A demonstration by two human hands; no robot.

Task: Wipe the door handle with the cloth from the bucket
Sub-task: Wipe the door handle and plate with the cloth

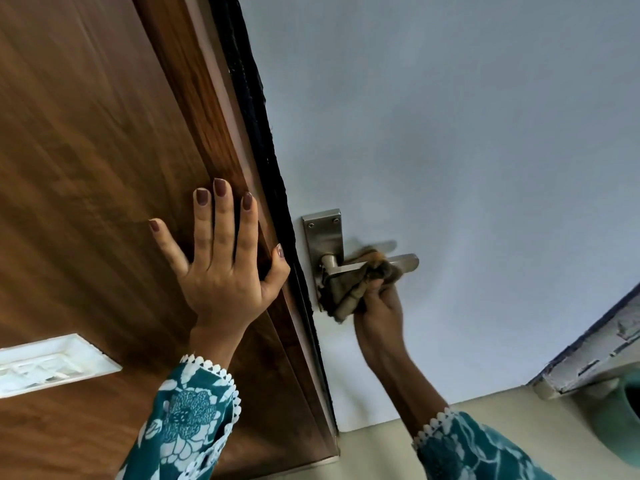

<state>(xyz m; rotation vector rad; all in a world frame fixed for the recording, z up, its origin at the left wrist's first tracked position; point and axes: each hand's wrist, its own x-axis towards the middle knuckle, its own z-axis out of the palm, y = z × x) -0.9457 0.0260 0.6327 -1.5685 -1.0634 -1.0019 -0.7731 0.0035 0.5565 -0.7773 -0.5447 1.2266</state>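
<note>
The right hand [379,303] keeps a clenched grip on the brown cloth [360,282], pressed against the metal door handle [405,262]. The left hand [225,265] lies flat, fingers spread, on the wooden door [86,150]. A green container [628,420] shows at the right edge, contents hidden.

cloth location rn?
In the head view, right of centre: the cloth is bunched in the right hand and draped over the metal door handle, just below its backplate on the pale door.
</note>
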